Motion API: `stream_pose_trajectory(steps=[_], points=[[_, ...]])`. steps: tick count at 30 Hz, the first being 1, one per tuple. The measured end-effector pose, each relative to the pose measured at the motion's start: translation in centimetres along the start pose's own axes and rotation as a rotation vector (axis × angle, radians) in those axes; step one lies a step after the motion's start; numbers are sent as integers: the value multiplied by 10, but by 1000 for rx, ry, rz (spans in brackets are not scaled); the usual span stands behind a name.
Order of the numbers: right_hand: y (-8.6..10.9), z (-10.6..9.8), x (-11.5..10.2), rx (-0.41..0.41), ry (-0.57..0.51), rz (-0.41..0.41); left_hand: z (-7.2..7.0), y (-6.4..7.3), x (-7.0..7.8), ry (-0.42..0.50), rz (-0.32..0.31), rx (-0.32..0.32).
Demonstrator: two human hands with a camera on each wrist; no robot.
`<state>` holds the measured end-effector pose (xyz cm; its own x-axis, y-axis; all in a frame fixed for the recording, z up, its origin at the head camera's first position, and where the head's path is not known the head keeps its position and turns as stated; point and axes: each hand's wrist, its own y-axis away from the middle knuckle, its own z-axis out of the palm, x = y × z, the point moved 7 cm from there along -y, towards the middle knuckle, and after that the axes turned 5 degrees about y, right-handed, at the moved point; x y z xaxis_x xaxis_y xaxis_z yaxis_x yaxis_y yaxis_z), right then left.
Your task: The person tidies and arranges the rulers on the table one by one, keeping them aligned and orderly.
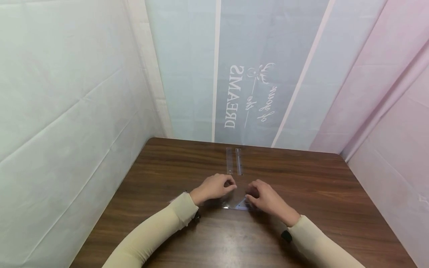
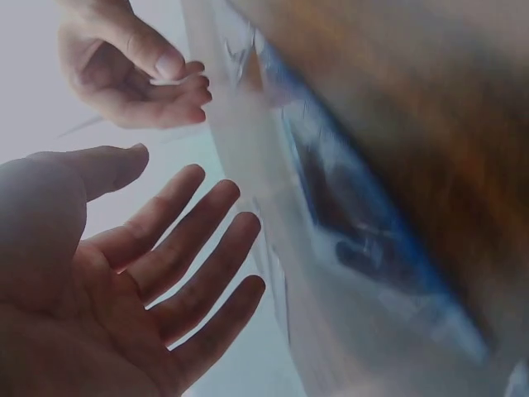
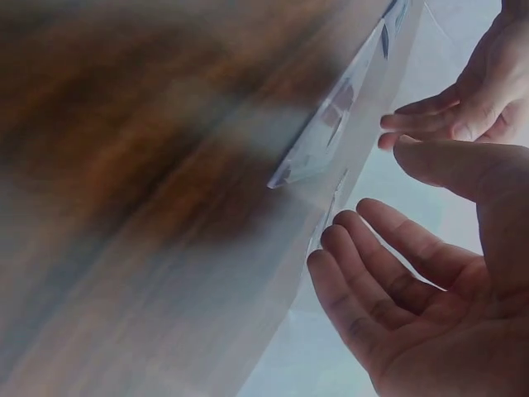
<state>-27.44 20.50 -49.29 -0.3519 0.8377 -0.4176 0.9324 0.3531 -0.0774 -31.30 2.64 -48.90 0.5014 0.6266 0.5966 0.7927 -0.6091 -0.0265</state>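
Observation:
My left hand [image 1: 214, 186] hovers above the table, left of centre. Its fingers are loosely bent in the head view; the left wrist view shows them spread, with nothing held. Opposite it, my right hand [image 1: 268, 199] has relaxed fingers and a thumb held apart, also with nothing in it. Below and between the hands lies a clear set square [image 1: 241, 205] with a bluish edge, partly covered by the right hand. It appears large in the left wrist view as a blue-edged set square [image 2: 384, 223]. A clear, pointed plastic piece [image 3: 318, 141] shows in the right wrist view.
Two clear rulers [image 1: 229, 162] lie side by side near the back of the brown wooden table [image 1: 174, 160]. Some clear plastic [image 1: 176, 197] shows behind the left sleeve, its kind hidden. Cloth curtains [image 1: 187, 74] hang behind and at both sides.

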Motion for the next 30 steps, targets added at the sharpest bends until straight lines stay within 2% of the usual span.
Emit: stream_pose_trajectory(steps=[8, 13, 17, 23, 30], points=[[-20, -1, -6, -43, -58, 1, -23, -14, -17, 22, 33, 49], [-35, -1, -9, -32, -79, -21, -31, -25, -32, 38, 33, 82], [-47, 1, -10, -15, -88, -25, -35, -35, -44, 50, 17, 89], [-65, 4, -8, -12, -89, 33, -39, -52, -56, 50, 9, 75], [-83, 10, -7, -2, -108, 71, -38, -70, -75, 126, -48, 49]])
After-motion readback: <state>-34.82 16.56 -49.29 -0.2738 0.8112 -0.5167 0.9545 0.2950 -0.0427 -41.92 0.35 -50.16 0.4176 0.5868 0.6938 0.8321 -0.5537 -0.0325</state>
